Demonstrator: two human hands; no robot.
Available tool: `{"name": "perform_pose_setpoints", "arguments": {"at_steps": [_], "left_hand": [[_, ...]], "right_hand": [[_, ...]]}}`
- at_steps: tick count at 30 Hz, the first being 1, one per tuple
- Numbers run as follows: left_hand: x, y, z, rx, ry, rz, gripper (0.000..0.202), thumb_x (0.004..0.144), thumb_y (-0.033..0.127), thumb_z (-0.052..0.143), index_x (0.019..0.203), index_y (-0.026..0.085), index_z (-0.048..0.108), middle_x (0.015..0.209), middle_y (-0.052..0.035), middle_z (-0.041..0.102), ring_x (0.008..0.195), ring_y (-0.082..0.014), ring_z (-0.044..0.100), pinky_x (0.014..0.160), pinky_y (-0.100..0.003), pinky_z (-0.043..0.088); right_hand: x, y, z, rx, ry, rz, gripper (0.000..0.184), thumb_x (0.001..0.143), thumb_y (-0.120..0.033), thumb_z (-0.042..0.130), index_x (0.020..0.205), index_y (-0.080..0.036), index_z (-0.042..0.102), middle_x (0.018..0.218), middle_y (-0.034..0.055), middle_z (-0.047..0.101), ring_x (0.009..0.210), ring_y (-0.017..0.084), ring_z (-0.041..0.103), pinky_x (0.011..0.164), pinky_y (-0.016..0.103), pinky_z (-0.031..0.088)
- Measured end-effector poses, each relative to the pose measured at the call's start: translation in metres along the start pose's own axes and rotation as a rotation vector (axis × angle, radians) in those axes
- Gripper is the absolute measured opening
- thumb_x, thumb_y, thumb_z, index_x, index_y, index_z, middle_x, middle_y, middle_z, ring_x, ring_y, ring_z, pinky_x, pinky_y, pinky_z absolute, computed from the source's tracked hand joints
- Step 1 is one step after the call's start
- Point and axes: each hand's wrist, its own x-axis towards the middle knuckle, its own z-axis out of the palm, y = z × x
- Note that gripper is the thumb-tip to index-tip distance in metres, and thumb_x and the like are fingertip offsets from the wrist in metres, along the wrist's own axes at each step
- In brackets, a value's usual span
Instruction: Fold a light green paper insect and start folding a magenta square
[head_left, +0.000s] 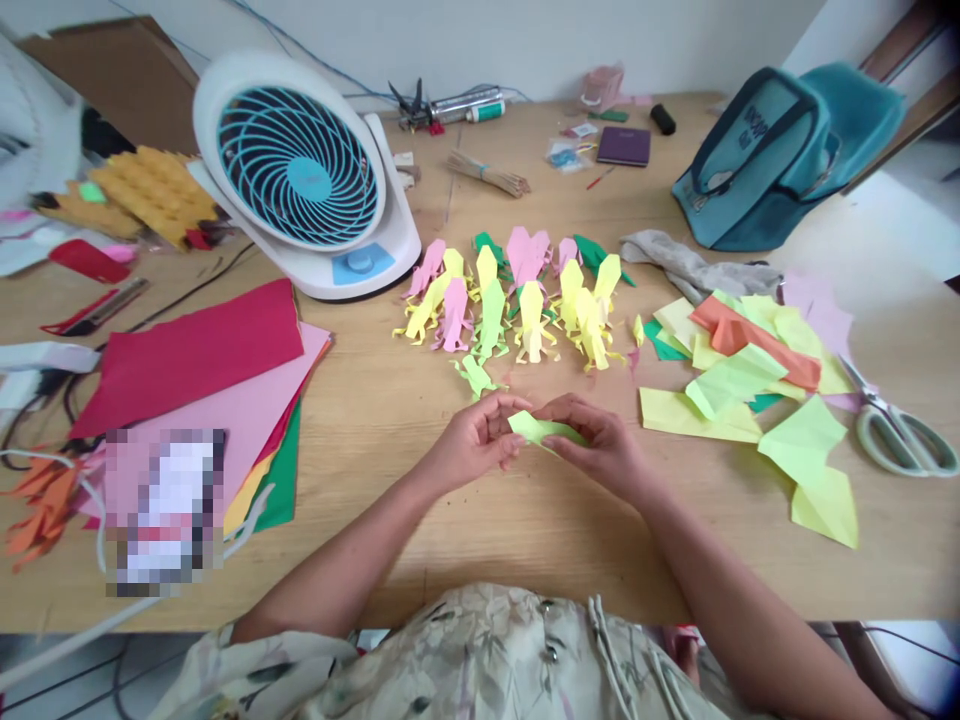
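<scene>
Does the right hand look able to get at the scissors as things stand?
Probably yes: the scissors look uncovered on that side, with only low paper pieces between. The right hand would likely first release the green paper.

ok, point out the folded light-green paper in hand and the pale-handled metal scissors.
Folded light-green paper [535, 428]: head view, on its exposed face.
Pale-handled metal scissors [875, 400]: head view, where blades meet handles.
</scene>
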Motion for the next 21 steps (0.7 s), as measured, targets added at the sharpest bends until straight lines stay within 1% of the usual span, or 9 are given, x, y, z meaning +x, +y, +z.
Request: {"name": "perform_pose_setpoints", "arguments": {"at_steps": [2,6,9,10,12,14,16,18,21], "left_hand": [[0.0,0.0,-0.001,-0.021,-0.002,0.004,0.033,0.093,0.041,0.063,0.119,0.021,0.058,0.095,-0.0034,0.062,0.066,-0.009,0.061,0.052,-0.018,0.052],[-0.001,0.004,0.0,0.029,0.015,0.012,0.03,0.096,0.039,0.059,0.12,0.021,0.059,0.09,-0.0024,0.062,0.064,-0.0085,0.062,0.051,-0.017,0.051],[-0.002,0.006,0.001,0.071,0.042,0.044,0.03,0.099,0.04,0.053,0.12,0.021,0.059,0.085,-0.0017,0.061,0.062,-0.0092,0.061,0.051,-0.019,0.049],[-0.002,0.006,0.002,0.1,0.069,0.06,0.028,0.098,0.039,0.054,0.118,0.021,0.059,0.083,-0.0007,0.061,0.061,-0.0086,0.059,0.052,-0.019,0.047],[-0.003,0.006,0.003,0.179,0.132,0.096,0.022,0.094,0.035,0.062,0.11,0.021,0.059,0.078,0.0017,0.059,0.059,-0.0072,0.054,0.052,-0.018,0.042],[-0.004,0.005,0.004,0.258,0.192,0.129,0.02,0.088,0.032,0.07,0.101,0.02,0.06,0.073,0.0034,0.057,0.06,-0.0072,0.051,0.054,-0.018,0.038],[-0.005,0.007,0.004,0.339,0.246,0.161,0.017,0.088,0.032,0.07,0.095,0.02,0.061,0.068,0.0045,0.053,0.059,-0.0078,0.048,0.055,-0.019,0.037],[-0.005,0.01,0.003,0.447,0.283,0.225,0.012,0.09,0.031,0.067,0.096,0.02,0.065,0.068,0.0043,0.051,0.059,-0.0084,0.046,0.057,-0.021,0.037],[-0.006,0.016,0.003,0.587,0.3,0.346,0.008,0.09,0.026,0.065,0.096,0.021,0.069,0.072,0.0029,0.051,0.062,-0.0091,0.046,0.06,-0.022,0.037]], "right_hand": [[0.001,0.001,-0.001,0.072,0.013,0.031,0.024,0.087,-0.033,0.072,0.109,-0.024,0.073,0.104,0.0058,0.068,0.098,0.02,0.065,0.088,0.033,0.05],[0.002,-0.001,-0.001,0.232,-0.003,0.128,0.026,0.083,-0.038,0.076,0.105,-0.025,0.076,0.103,0.0045,0.07,0.097,0.019,0.064,0.088,0.032,0.049],[0.001,-0.002,0.0,0.352,-0.009,0.282,0.031,0.078,-0.044,0.079,0.101,-0.023,0.078,0.098,0.0038,0.071,0.086,0.016,0.062,0.076,0.028,0.049],[0.001,-0.002,0.0,0.385,-0.002,0.338,0.033,0.076,-0.046,0.08,0.099,-0.023,0.078,0.094,0.0033,0.071,0.08,0.015,0.061,0.072,0.027,0.048],[0.001,-0.002,0.0,0.436,0.011,0.43,0.035,0.072,-0.048,0.083,0.095,-0.022,0.079,0.086,0.0023,0.071,0.071,0.012,0.057,0.065,0.025,0.047],[0.001,-0.001,0.001,0.474,0.005,0.485,0.036,0.068,-0.049,0.085,0.092,-0.023,0.08,0.082,0.0018,0.07,0.068,0.011,0.055,0.064,0.024,0.047],[0.0,-0.001,0.003,0.483,-0.016,0.497,0.036,0.067,-0.05,0.085,0.091,-0.023,0.08,0.082,0.002,0.071,0.067,0.012,0.056,0.063,0.024,0.047],[0.0,-0.002,0.004,0.456,-0.038,0.479,0.036,0.07,-0.05,0.083,0.094,-0.023,0.08,0.084,0.0026,0.072,0.069,0.012,0.057,0.065,0.025,0.048],[0.0,-0.004,0.005,0.398,-0.079,0.388,0.035,0.076,-0.049,0.079,0.099,-0.022,0.08,0.092,0.0037,0.072,0.077,0.014,0.061,0.073,0.027,0.05]]}}
